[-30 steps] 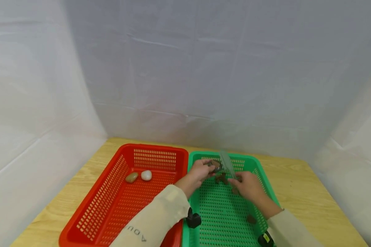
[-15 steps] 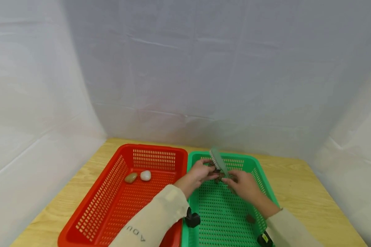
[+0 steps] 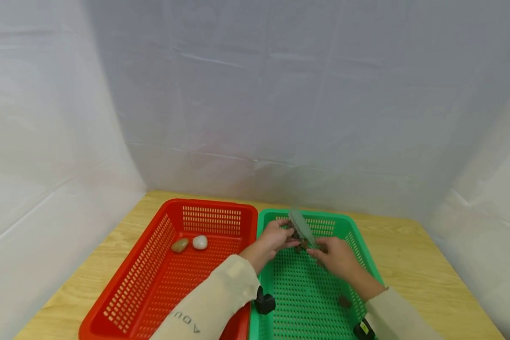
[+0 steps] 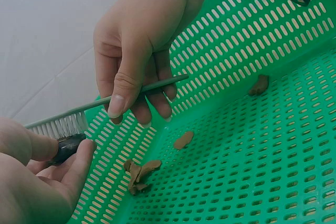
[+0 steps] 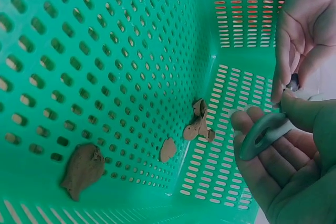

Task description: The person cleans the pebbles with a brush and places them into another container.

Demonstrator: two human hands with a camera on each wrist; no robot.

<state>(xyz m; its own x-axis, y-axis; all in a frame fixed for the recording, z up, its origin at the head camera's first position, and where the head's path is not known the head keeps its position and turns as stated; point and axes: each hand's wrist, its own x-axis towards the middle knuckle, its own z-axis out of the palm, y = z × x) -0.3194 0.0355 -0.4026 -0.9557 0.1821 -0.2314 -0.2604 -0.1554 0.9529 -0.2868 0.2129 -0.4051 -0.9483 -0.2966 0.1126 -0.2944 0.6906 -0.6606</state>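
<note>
My left hand [image 3: 276,238] pinches a dark, smooth stone [image 4: 67,148] between thumb and fingers above the far part of the green basket [image 3: 263,278]. With thumb and fingers, my right hand [image 3: 337,257] grips the handle of a pale green brush [image 3: 302,227]. The brush's white bristles [image 4: 65,124] face down against the upper side of the stone in the left wrist view. In the right wrist view, the handle's ringed end [image 5: 257,137] lies across the right palm. Much of the stone is hidden by the left fingers.
Several brown, clay-like pieces [image 4: 137,177] lie on the green basket's floor, one larger piece [image 5: 84,169] near its side. The red basket [image 3: 170,283] stands alongside on the left, holding a tan stone [image 3: 180,245] and a white stone [image 3: 200,242]. Wooden tabletop [image 3: 416,264] shows to the right.
The brush has come left from beside the stone onto it, then shifted slightly down along it. The left hand keeps its hold with barely any movement.
</note>
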